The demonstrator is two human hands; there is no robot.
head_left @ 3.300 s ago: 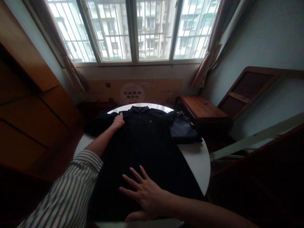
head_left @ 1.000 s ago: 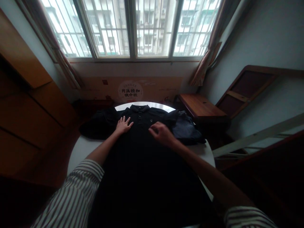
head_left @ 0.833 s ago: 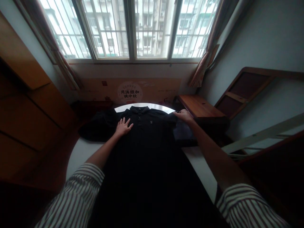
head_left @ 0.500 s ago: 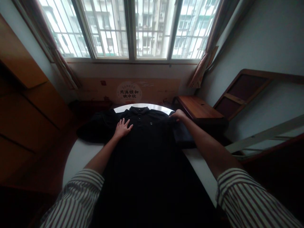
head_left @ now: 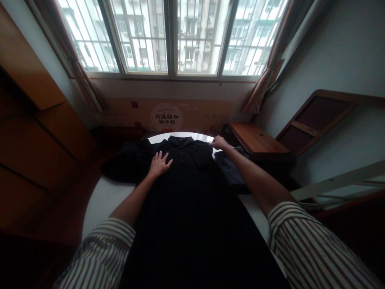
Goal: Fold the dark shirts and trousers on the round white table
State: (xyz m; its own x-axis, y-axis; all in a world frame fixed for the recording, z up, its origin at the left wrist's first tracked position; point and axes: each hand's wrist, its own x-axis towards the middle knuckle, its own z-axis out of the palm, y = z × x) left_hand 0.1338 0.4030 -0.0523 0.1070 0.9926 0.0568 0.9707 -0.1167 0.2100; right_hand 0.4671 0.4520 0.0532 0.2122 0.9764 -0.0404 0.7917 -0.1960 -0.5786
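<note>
A black polo shirt (head_left: pixel 192 200) lies front up and spread on a round white table (head_left: pixel 99 204), its collar at the far side and its lower part towards me. My left hand (head_left: pixel 161 163) rests flat on the left of its chest, fingers spread. At the far right, my right hand (head_left: pixel 219 142) is closed in a pinch on the shirt's right sleeve. The sleeve is drawn inward over the shirt's body, and the fingertips are partly hidden.
A dark heap of cloth (head_left: pixel 126 160) lies on the table at the left. Dark folded cloth (head_left: pixel 230 170) sits at the right, under my right forearm. Beyond are a wooden stool-like table (head_left: pixel 255 138), a barred window (head_left: pixel 171 36) and, at the left, wooden cabinets (head_left: pixel 54 140).
My right hand has moved inward to the left, bringing the sleeve with it and uncovering more of the folded cloth. My left hand stays flat on the shirt. The view has shifted slightly.
</note>
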